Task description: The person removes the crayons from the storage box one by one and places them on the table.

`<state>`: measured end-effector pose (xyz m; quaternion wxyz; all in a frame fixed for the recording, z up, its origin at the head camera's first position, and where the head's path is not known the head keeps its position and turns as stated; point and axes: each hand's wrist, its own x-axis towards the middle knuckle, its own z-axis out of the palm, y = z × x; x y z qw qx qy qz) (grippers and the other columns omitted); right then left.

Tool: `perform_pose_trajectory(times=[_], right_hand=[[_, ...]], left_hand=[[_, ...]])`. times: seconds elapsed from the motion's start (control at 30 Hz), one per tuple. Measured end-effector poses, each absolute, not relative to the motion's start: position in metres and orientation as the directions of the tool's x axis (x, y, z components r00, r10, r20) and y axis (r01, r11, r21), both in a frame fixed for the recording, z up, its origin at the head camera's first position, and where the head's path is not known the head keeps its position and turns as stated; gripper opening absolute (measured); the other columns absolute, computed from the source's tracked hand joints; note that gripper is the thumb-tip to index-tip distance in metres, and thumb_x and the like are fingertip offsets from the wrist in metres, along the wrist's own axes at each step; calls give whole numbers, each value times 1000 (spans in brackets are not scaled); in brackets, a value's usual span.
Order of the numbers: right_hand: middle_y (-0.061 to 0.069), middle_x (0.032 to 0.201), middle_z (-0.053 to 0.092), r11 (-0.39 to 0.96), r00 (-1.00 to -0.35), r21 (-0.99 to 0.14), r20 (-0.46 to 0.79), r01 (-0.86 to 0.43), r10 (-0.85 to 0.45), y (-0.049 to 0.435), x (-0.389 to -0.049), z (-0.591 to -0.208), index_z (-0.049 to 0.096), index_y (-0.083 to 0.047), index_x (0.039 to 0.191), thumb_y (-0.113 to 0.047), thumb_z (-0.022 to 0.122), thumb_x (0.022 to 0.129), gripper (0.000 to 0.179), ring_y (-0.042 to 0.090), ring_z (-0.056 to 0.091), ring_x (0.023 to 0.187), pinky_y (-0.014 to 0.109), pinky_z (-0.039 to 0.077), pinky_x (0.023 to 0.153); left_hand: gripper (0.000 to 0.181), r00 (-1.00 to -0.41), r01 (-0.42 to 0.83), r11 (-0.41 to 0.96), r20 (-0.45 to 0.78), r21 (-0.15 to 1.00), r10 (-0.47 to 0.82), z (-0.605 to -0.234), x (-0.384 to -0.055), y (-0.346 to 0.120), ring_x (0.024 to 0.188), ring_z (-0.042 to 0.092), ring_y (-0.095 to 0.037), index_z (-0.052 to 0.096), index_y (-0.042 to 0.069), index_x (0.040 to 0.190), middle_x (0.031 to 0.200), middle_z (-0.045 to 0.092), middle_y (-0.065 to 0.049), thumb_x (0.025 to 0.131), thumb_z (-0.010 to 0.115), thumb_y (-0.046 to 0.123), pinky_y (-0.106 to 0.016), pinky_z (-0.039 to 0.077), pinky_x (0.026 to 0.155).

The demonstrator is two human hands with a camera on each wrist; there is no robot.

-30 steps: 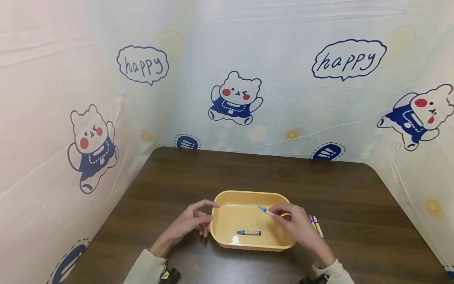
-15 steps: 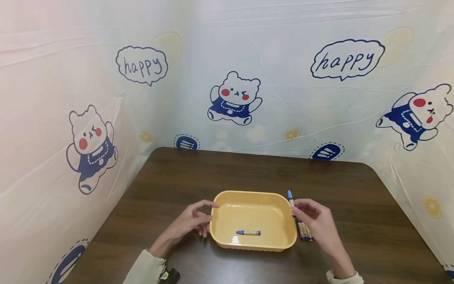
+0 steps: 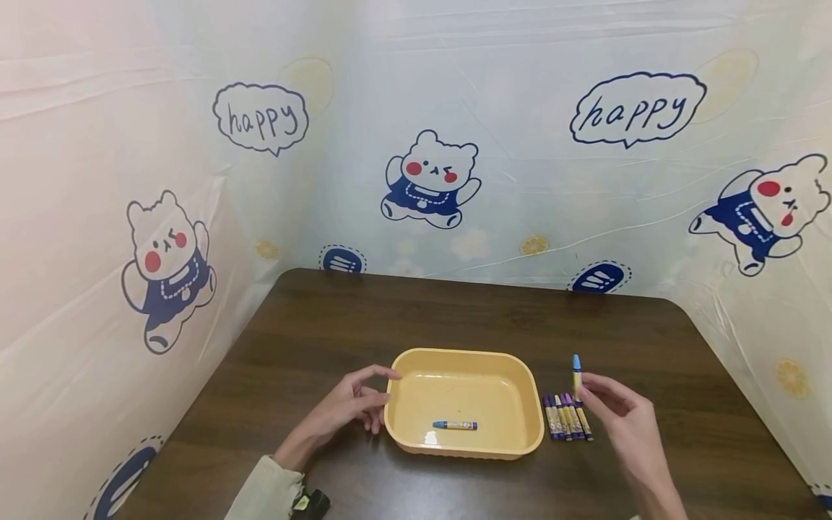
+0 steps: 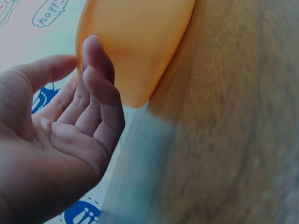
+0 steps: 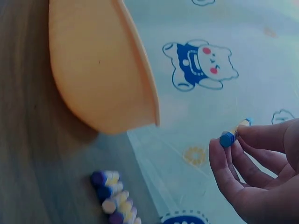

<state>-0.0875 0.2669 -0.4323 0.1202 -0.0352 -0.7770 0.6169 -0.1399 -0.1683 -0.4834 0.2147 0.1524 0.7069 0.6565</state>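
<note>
A light-blue crayon is pinched upright between the thumb and fingers of my right hand, its blue tip pointing up. In the right wrist view the crayon's blue end shows between the fingertips. Below and left of this hand, several crayons with purple, white and blue ends lie side by side on the table. A yellow plastic tray stands to their left, and one blue crayon lies inside it. My left hand holds the tray's left rim between index finger and thumb; other fingers are curled below.
The dark wooden table carries the tray near its front middle. A pale curtain printed with bears and "happy" bubbles surrounds the table at the back and sides.
My right hand has moved from over the tray to the right, past the crayon row, with the blue crayon turned upright. The row is uncovered. My left hand and the tray stay put.
</note>
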Motion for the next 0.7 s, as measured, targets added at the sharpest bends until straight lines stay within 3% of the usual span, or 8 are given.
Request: perform_pose_trajectory(times=[0.37,0.7], right_hand=[[-2,93,76,149,-944,-986,115,-71,309,290,-85,-441,68,10,113,-7,76,88,32,8,70,78,18,54,73],[-1,86,75,96,-960,-994,83,-59,267,300,-83,-453,66,16,106,3,74,86,24,10,70,72,26,58,68]], left_hand=[[42,-863,-79,96,-117,992,491,-484,-140,-169,56,64,-20,49,5,140,72,67,-12,100,59,13,-27,52,52],[42,-865,-78,98,-116,992,488,-484,-139,-168,56,64,-20,50,5,140,72,67,-15,100,60,13,-27,52,52]])
